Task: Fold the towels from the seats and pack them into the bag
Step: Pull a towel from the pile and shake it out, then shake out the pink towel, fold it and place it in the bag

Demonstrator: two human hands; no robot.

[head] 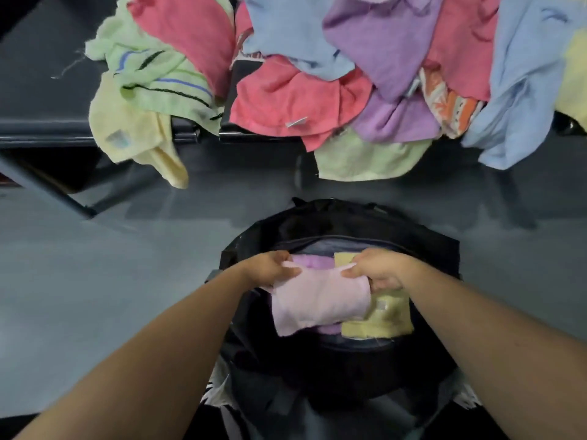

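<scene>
A folded pale pink towel (319, 301) lies over the mouth of an open black bag (346, 227) on the floor. My left hand (270, 268) grips the towel's left far corner and my right hand (379, 269) grips its right far corner. Under it, inside the bag, sit a folded purple towel (313, 261) and a folded yellow towel (386, 319). A heap of unfolded towels covers the dark seats beyond: red (286, 100), blue (521, 77), purple (387, 36), light green striped (152, 68) and pale yellow (127, 128).
The dark seats (41, 77) run across the top, with their front edge just beyond the bag. Grey floor (95, 281) spreads to the left and right of the bag. Several towels hang over the seat edge toward the floor.
</scene>
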